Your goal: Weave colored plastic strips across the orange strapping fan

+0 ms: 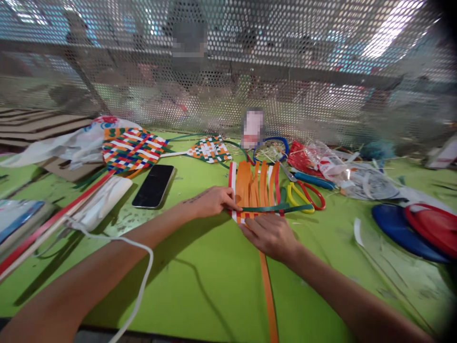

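In front of me on the green table is a partly woven piece of flat strips (243, 178), with orange, white and red strips running away from me. A dark green strip (262, 208) crosses them near the close end. My left hand (217, 202) pinches the green strip's left end at the weave's left edge. My right hand (269, 233) is bent over the close edge of the weave, fingers pressed together on it; the fingertips are partly hidden. From under that hand a long orange strip (266, 290) hangs toward me.
Scissors with yellow and red handles (310, 195) lie right of the weave. A phone (154, 186) and finished multicoloured weaves (134, 150) are at left. A white cable (143, 281) passes over my left forearm. Blue and red strip coils (400, 233) lie right; perforated metal mesh (143, 95) stands behind.
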Available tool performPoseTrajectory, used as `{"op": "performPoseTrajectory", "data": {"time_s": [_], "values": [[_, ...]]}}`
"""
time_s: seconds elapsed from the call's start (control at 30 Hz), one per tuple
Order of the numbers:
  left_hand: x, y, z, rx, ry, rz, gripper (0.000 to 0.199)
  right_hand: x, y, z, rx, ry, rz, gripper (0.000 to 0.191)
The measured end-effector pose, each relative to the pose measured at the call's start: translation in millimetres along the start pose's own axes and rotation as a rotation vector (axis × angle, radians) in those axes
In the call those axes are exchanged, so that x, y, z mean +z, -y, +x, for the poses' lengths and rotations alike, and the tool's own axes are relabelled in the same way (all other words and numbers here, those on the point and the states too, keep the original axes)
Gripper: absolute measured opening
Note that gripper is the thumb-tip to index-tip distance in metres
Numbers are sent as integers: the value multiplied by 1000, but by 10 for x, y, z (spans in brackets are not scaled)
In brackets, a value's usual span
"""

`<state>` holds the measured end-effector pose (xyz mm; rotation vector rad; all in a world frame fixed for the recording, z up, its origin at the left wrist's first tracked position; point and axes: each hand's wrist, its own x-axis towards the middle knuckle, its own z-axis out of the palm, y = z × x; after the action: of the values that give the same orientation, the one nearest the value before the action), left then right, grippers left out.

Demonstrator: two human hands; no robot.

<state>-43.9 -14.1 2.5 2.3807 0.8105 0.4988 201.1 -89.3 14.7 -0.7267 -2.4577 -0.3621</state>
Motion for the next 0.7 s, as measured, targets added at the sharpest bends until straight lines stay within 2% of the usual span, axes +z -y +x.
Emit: {"op": "performPoseTrajectory", "data": {"time_s": [0.1,0.17,0.23,0.3,0.33,0.4,0.47,0.57,0.63,0.7], "values": [[-11,-12,4,-23,15,-30,42,-66,-52,1,40,-39,108,40],[-17,-17,8,-36,15,-49,41,-200,-125,-10,120,-101,165,44],[-20,-19,11,-39,17,-68,39,-381,-226,-43,243,-241,142,45],[-22,-20,11,-39,27,-82,37,-550,-350,-102,427,-475,20,44],[-23,-21,10,-39,36,-81,36,-611,-419,-141,493,-552,-33,43],[-29,-25,9,-41,46,-74,34,-673,-567,-227,584,-620,-103,43],[-39,-34,9,-31,52,-61,34,-663,-711,-309,633,-560,-141,44],[-60,-59,17,6,60,-2,39,-598,-862,-392,699,-367,-168,48],[-75,-77,28,27,80,58,46,-562,-874,-408,620,-225,-150,44],[-90,-96,41,23,103,94,51,-536,-797,-391,471,-68,-97,36]]}}
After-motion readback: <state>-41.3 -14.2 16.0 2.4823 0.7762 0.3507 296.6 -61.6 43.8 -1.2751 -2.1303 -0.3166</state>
